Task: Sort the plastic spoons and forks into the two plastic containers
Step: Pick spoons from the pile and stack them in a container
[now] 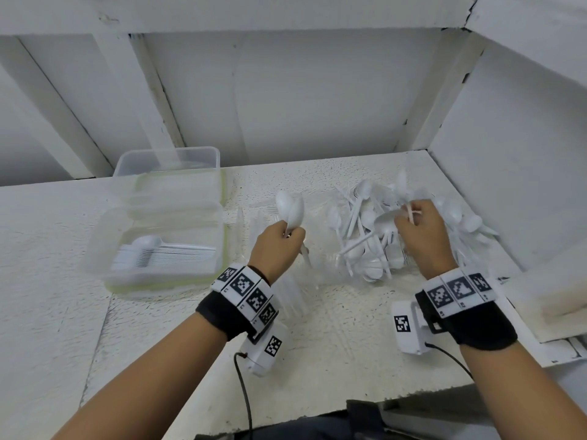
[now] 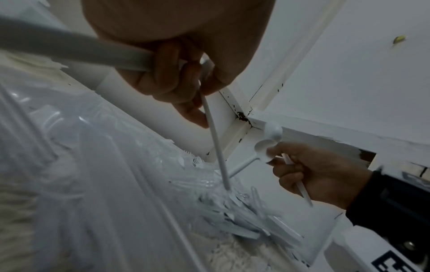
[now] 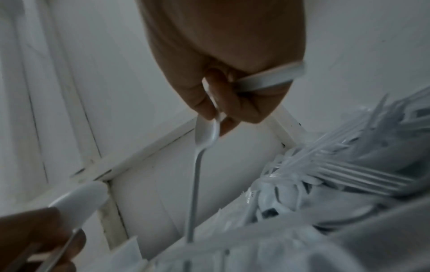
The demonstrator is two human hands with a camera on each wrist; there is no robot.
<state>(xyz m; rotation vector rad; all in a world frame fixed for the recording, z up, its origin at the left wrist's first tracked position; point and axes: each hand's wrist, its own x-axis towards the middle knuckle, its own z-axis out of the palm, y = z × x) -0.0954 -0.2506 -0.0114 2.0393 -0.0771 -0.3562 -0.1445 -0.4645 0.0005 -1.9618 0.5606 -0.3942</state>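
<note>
Head view: a speckled white counter sits among white panelled walls. The near clear container holds stacked spoons — the far container looks empty. Left hand grips spoons; right hand pinches cutlery over the loose pile.

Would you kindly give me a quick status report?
Left hand holds spoons. Right hand grips cutlery over pile. Near container has stacked spoons. Nothing blocking.

Speckled table: containers, cutlery pile.
</note>
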